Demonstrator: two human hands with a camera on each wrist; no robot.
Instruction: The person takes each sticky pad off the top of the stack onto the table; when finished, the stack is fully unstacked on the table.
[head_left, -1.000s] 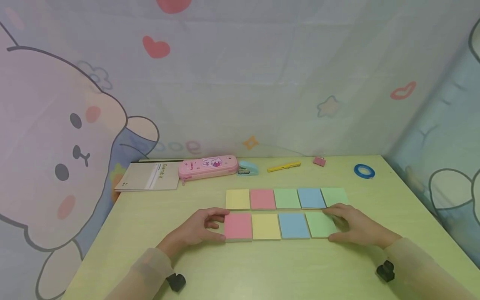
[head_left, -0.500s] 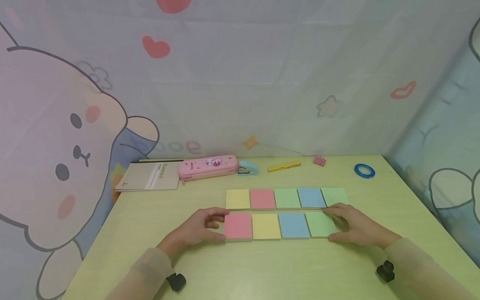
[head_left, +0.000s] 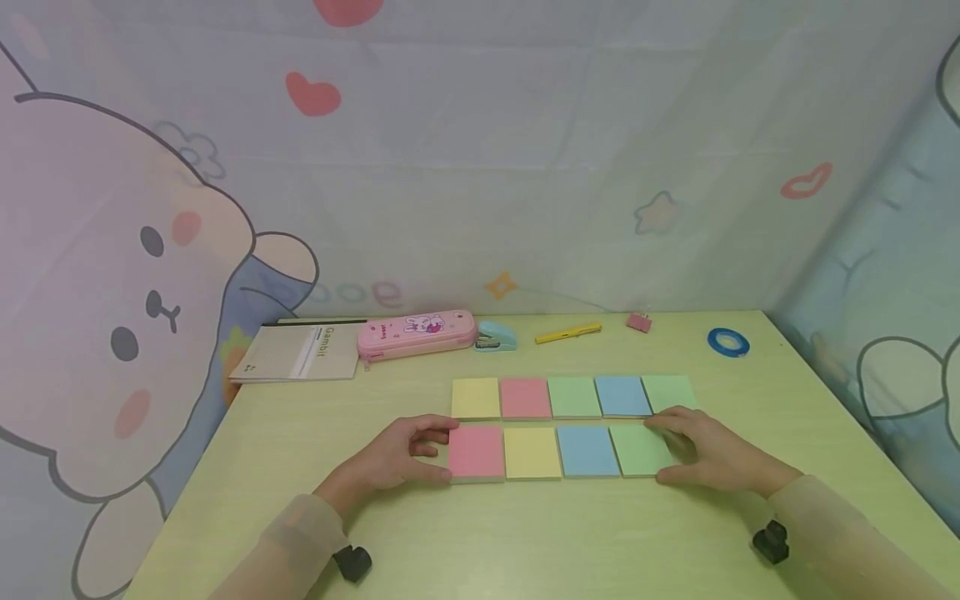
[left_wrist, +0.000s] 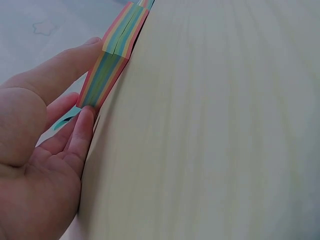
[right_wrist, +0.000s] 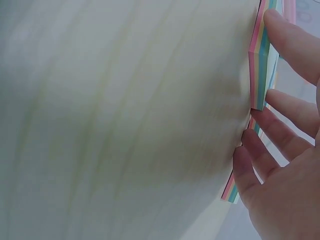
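Two rows of square sticky note pads lie flat on the table. My left hand (head_left: 390,454) holds the left end of the pink sticky note pad (head_left: 476,452) in the near row, thumb at its near corner and index finger at its far corner. At the row's other end, my right hand (head_left: 712,454) holds the green sticky note pad (head_left: 641,450) likewise between thumb and index finger. A yellow pad (head_left: 532,453) and a blue pad (head_left: 588,452) lie between them. In the left wrist view, striped coloured layers show on the pad's side (left_wrist: 102,80).
Behind lies the far row, from a yellow pad (head_left: 476,398) to a green pad (head_left: 670,394). Along the back edge are a notebook (head_left: 300,352), pink pencil case (head_left: 417,334), blue stapler (head_left: 496,337), yellow pen (head_left: 567,333), pink binder clip (head_left: 639,322) and blue tape roll (head_left: 728,342).
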